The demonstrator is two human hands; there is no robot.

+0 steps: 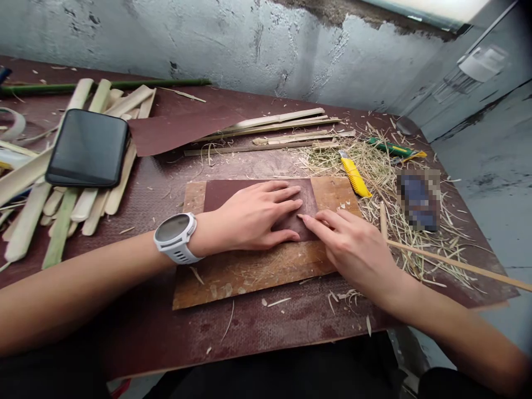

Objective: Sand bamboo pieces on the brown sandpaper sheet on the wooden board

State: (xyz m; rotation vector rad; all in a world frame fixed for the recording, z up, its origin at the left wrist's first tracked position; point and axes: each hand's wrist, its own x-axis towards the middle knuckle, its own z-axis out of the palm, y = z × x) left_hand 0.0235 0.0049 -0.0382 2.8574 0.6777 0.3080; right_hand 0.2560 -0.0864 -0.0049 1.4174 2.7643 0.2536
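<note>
My left hand (266, 216) lies flat, fingers spread, on a dark red-brown sheet of sandpaper (224, 191). Beneath the sheet is a wooden board (249, 271). Close beside it, my right hand (357, 249) pinches a thin bamboo strip (457, 264). A small pale tip pokes out past the fingertips over a worn, dusty patch of the sandpaper. Behind the hand a long length runs off to the right; it looks like the same strip, though the hand hides the middle. A yellow utility knife (356, 176) lies just beyond the board's right corner.
Shavings (374, 166) cover the table's right side, with a green-handled knife (390, 147) and a blurred dark object (419, 200). Bamboo slats (29, 221) are piled left under a phone (87, 148). Behind lie another brown sheet (166, 133) and narrow strips (274, 119). A wall (208, 39) borders the back.
</note>
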